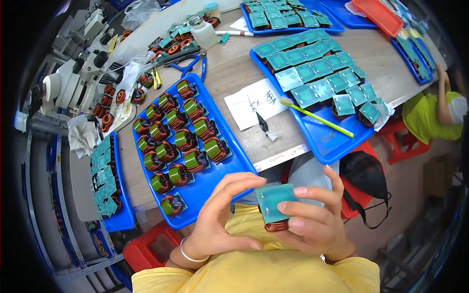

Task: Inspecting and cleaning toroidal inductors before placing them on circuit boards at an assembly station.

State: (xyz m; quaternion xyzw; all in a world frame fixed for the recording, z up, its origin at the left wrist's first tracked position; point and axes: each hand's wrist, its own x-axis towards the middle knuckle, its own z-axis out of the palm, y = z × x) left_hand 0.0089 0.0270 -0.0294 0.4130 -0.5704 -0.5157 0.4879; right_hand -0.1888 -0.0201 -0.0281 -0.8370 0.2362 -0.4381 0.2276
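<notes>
Fingers (288,207) of both your hands close on one coil part (276,207), held off the bench, above your lap, just below its near edge.

- Left hand (222,215): fingers curled, tips on the left edge of the green board. A bangle (188,253) sits on that wrist.
- Right hand (317,219): fingers wrapped across the board's right side and front, thumb up behind it.
- Coil part: a square pale-green board on top, a copper-wound ring (276,226) showing beneath it. It looks stiff and compact, probably heavy for its size because of the winding. The board should take a firm pinch by its edges; the wire turns and any solder points are likely the delicate places, so you do best holding the board rim, not the copper.
- Blue tray (210,183) at the near edge of the bench, left of centre: rows of like coils (185,139) lying winding-up, green tape showing, with bare space at its near end.
- Second blue tray (327,141) toward the right edge: parts board-up, a green-handled brush (317,117) lying across them.
- Between the two trays: a paper sheet (256,102) with handwriting, a small dark tool on it.
- Far left corner: loose coils, blue-handled pliers (195,63), a white bottle (202,31).
</notes>
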